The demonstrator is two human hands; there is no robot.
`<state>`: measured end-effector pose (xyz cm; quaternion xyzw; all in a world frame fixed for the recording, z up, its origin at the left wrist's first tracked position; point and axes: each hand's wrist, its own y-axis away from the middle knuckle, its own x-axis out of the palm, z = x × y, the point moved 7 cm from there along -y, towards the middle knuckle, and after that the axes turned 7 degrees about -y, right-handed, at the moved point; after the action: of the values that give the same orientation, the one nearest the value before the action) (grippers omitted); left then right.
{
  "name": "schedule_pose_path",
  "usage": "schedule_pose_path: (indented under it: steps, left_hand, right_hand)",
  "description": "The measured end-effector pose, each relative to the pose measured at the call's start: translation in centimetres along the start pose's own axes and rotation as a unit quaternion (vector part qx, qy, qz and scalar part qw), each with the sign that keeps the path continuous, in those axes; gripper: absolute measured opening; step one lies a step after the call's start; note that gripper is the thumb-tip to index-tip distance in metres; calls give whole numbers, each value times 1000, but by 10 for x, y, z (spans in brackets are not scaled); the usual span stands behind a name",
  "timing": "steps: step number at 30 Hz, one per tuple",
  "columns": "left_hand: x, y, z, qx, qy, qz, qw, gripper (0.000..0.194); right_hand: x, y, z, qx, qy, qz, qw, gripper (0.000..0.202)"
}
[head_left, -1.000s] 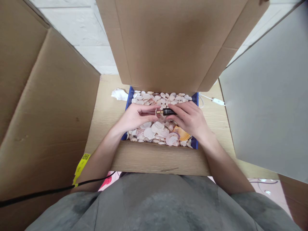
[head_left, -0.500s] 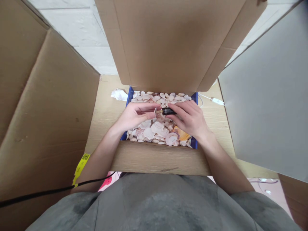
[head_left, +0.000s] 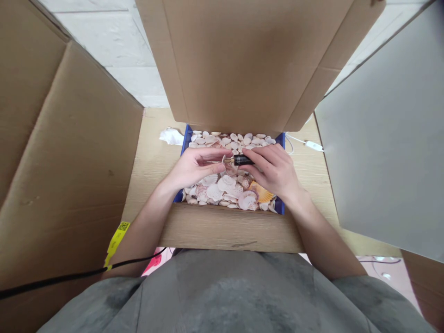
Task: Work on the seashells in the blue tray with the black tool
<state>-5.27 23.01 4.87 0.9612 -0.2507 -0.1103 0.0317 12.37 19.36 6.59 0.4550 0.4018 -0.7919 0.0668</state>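
Between thumb and fingers, my left hand (head_left: 199,164) pinches a small pale seashell (head_left: 224,159), held on edge. Closed around a black mini drill (head_left: 243,160) is my right hand (head_left: 272,167). The brass-coloured chuck of the drill points left at the shell, and its tip meets or nearly meets the shell; the exact contact is too small to make out. Both hands hover over a blue tray (head_left: 281,207) full of white and pinkish shells (head_left: 227,183). An orange scallop shell (head_left: 261,192) lies below my right hand.
A cardboard panel (head_left: 239,60) rises behind the tray, with another cardboard wall (head_left: 79,138) on the left and a grey panel (head_left: 385,129) on the right. A white crumpled piece (head_left: 171,136) lies left of the tray. A white inline switch (head_left: 314,146) on a cable lies right.
Almost nothing differs. The shell in my left hand has shifted or tilted very slightly at the drill's tip; both hands stay in place.
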Motion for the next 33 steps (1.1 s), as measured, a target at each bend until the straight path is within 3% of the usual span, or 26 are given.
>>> schedule_pose_path:
  steps: [11, 17, 33]
  left_hand:
    - [-10, -1, 2, 21, 31, -74, 997, 32]
    - [-12, -1, 2, 22, 34, -86, 995, 33]
    - [-11, -1, 4, 30, 61, -79, 995, 39]
  right_hand:
    - [-5, 0, -6, 36, 23, -34, 999, 35]
    - [-4, 2, -11, 71, 23, -34, 997, 35]
    - [-5, 1, -11, 73, 12, -40, 996, 33]
